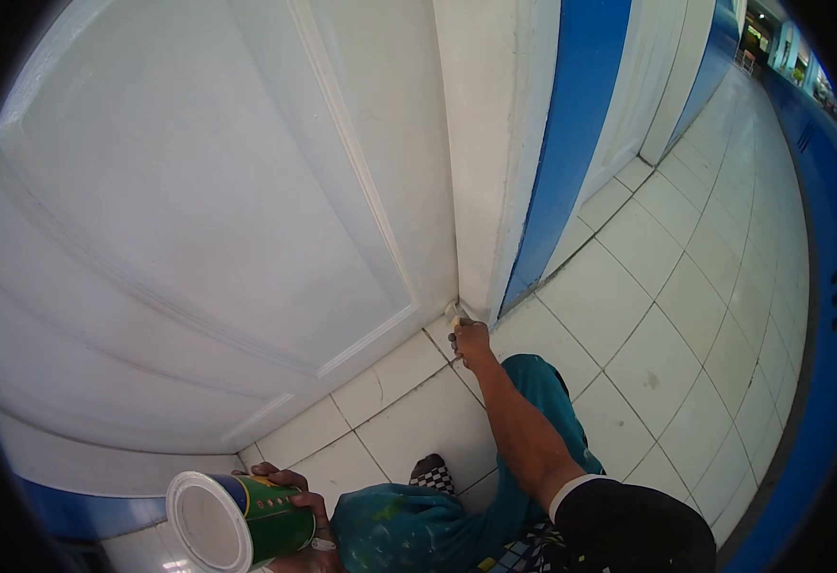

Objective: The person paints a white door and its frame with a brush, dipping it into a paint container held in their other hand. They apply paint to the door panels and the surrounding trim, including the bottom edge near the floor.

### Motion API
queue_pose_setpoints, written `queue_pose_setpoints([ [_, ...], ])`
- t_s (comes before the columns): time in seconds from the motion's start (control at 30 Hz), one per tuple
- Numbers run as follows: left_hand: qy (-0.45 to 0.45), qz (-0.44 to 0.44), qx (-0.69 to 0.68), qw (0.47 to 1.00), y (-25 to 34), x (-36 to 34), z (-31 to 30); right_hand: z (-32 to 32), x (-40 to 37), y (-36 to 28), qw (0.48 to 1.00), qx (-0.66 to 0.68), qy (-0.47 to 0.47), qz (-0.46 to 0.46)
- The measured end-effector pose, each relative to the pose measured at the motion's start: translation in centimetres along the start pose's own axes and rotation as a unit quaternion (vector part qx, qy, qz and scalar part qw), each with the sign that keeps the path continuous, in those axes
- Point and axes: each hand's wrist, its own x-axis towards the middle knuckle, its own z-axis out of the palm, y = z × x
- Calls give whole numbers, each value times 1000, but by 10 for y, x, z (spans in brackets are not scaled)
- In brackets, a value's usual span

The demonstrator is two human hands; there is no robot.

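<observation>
Paintbrush (454,316) just below the centre of the frame, small and pale, tip set at the floor-level corner between white door (199,220) and door frame (483,143). Gripped in the right hand (472,342), fingers closed tight round the handle, bristles too small to make out. Right forearm stretched bare from the lower right up to that corner, out of a black sleeve (628,525) with a white edge.

Paint can (242,520) at the lower left edge of the frame, tipped on its side, white-rimmed round end turned toward the camera, green and blue label with yellow marks. Clasped in the left hand (294,482), fingers curled over the top of the can's side, thumb hidden.

Filling the upper left: the door, panelled, with raised mouldings. Right of the door frame, a blue wall band (571,124) running up toward the top centre. Pale tiled floor (667,315) across the right half and under the door, dark grout lines. At bottom centre, teal trousers (390,525) flecked with paint, bent knee near the right forearm, and a black-and-white checkered shoe (429,473) flat on the tiles between can and arm.
</observation>
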Motion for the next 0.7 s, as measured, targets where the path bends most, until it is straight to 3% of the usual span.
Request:
queue_pose_setpoints([
  [0.03, -2, 3, -6, 1000, -5, -1, 3, 1, -9, -8, 999, -7, -7, -35],
  [0.13, 99, 25, 25, 994, 9, 1, -6, -12, -56, -26, 997, 65, -38, -19],
  [0.23, 100, 31, 37, 994, 10, 3, -9, -20, -61, -8, 995, 85, 47, 7],
  [0.33, 107, 8, 9, 994, 11, 2, -5, -16, -42, 1, 995, 77, 41, 40],
  [0.43, 98, 21, 37, 994, 9, 1, -7, -7, -2, -2, 993, -59, 25, 95],
  [0.57, 93, 23, 33, 995, 9, 0, -8, 3, 32, 20, 994, 105, 11, -36],
  [0.7, 83, 24, 12, 996, 11, 1, -14, 14, -26, -28, 986, 136, 37, -92],
])
